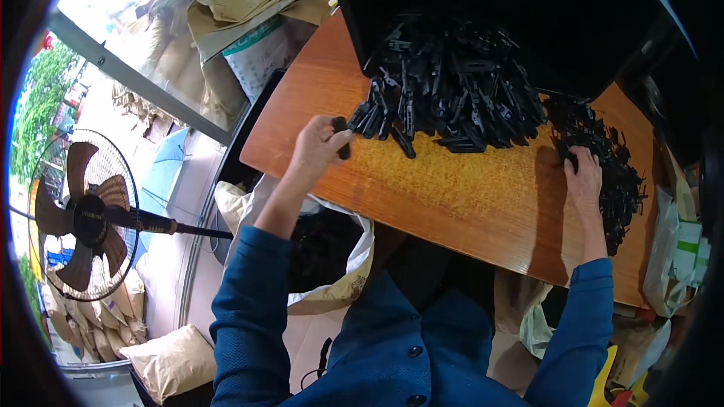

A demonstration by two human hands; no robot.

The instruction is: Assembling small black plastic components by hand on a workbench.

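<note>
My left hand (pixel 320 143) is closed round a black plastic part (pixel 342 138), held above the left side of the wooden table (pixel 294 102). In front of it spreads a large heap of long black plastic parts (pixel 460 90), spilling from a dark box-like opening. My right hand (pixel 584 173) reaches to the edge of a second pile of smaller, thin black pieces (pixel 615 169) on the right. Its fingers are bent together at the pile, and what they pinch, if anything, is too small to make out.
An open white sack (pixel 358 256) with dark contents hangs below the table's front left edge. To the left stand a fan (pixel 90 218) and a paper sack (pixel 173 362). Plastic bags (pixel 664 256) lie at the right edge. Yellowish crumbs cover the tabletop's middle.
</note>
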